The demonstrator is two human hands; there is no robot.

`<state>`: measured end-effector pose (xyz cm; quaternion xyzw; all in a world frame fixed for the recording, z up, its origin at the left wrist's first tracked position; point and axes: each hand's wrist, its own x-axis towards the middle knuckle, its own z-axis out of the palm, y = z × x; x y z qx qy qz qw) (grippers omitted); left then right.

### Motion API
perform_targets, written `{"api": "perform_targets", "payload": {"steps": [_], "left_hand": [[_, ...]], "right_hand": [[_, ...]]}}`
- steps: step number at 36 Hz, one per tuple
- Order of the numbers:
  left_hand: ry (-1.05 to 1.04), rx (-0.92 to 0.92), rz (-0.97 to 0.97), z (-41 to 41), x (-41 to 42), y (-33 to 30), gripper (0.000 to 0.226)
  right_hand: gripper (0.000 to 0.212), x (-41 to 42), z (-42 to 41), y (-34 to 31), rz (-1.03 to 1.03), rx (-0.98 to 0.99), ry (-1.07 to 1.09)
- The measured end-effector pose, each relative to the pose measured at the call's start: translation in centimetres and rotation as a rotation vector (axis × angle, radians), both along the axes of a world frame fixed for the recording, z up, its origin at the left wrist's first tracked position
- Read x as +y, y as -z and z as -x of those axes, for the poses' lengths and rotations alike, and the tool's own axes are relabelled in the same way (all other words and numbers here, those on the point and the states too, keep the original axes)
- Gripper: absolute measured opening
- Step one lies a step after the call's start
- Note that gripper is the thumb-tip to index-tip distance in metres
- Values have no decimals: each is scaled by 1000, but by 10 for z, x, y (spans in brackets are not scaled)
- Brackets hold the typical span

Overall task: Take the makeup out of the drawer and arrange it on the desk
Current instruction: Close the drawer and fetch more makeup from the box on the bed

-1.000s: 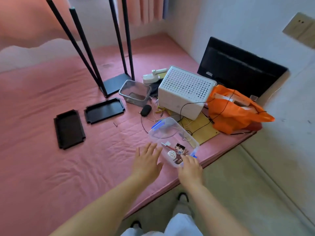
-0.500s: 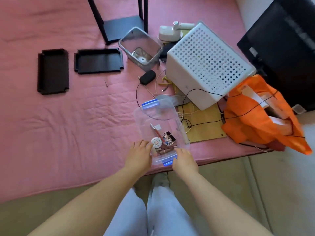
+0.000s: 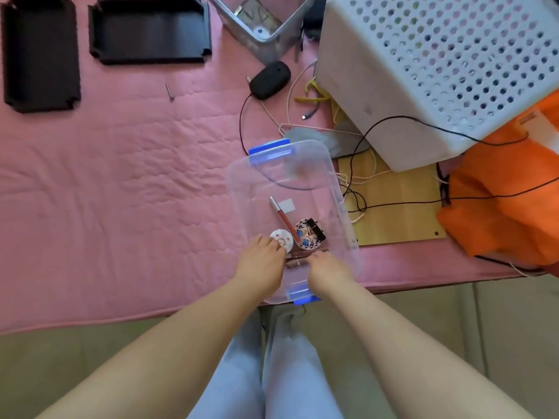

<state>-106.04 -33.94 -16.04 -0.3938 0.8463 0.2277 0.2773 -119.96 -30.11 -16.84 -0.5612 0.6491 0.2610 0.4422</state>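
Note:
A clear plastic box [image 3: 340, 204] with blue latches lies open on the pink surface, near its front edge. Inside lie a red lip pencil [image 3: 284, 218], a white round compact [image 3: 284, 238], a patterned round compact [image 3: 307, 234] with a black piece and a brown tube [image 3: 295, 263]. Both hands are inside the box at its near end. My left hand [image 3: 261, 263] reaches forward, its fingertips touching the white compact. My right hand [image 3: 328, 269] has curled fingers pinching the right end of the brown tube.
A white perforated crate [image 3: 438, 65] and an orange bag [image 3: 511, 207] stand to the right, with cables and a wooden board [image 3: 399, 207] beside the box. A black mouse [image 3: 269, 80], a grey bin [image 3: 266, 34] and two black trays [image 3: 151, 28] lie farther back.
My head has leaned forward and down over the box. Both hands have gone from the box's near rim into it, the left onto the white compact, the right onto the brown tube.

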Motion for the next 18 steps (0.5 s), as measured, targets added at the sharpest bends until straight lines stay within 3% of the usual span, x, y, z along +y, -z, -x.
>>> {"api": "perform_targets", "payload": {"steps": [9,18], "left_hand": [[76,-160,-19,18,-18,26,34],[96,-239,-70,23,-22,51,31]], "right_hand": [[38,-16,-2,41,-74,-92,-118],[41,-19,-3,61,-6,-8,-336]]}}
